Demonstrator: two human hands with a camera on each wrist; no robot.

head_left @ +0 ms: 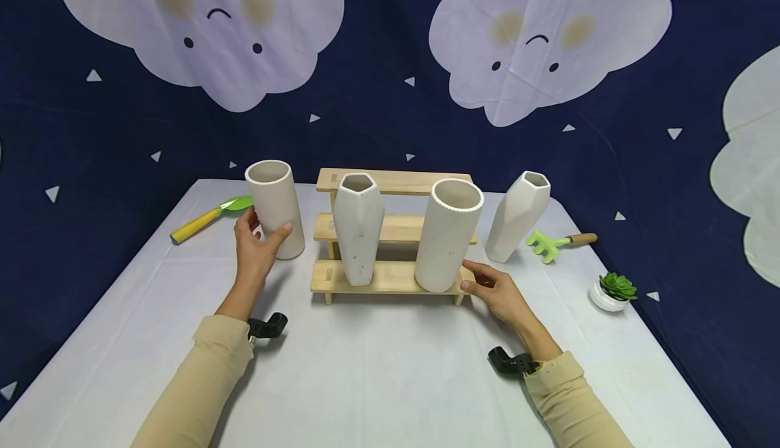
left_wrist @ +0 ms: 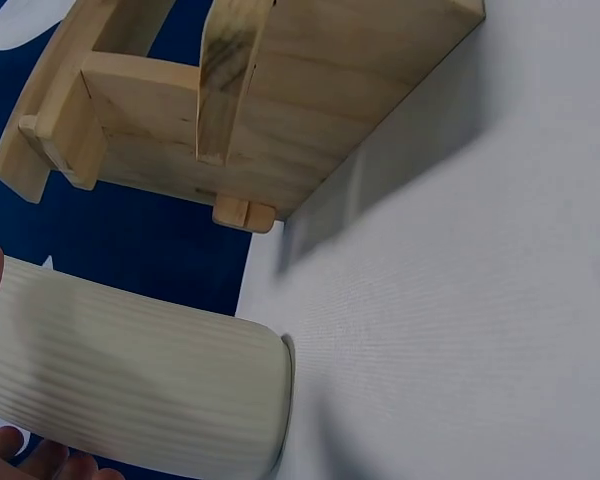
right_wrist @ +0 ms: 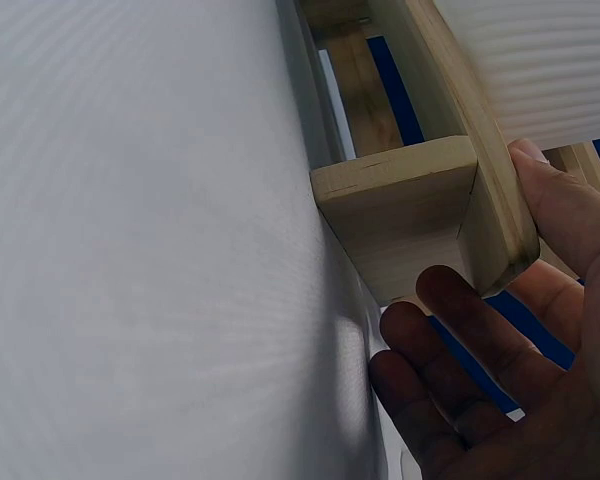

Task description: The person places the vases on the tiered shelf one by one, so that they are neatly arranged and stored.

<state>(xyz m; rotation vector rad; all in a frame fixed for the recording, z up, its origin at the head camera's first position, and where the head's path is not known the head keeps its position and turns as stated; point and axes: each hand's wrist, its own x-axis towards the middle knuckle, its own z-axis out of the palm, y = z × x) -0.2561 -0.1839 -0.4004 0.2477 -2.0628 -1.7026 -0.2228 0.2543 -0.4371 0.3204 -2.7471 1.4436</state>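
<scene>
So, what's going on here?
Someone's left grip holds a ribbed vase left of a stand, while their right grip pinches the right end of its bottom shelf. A faceted vase and another ribbed vase stand on that shelf. Another faceted vase stands right of it.

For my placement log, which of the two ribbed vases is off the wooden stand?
The vase gripped by the left hand; the other ribbed vase is on the stand.
</scene>
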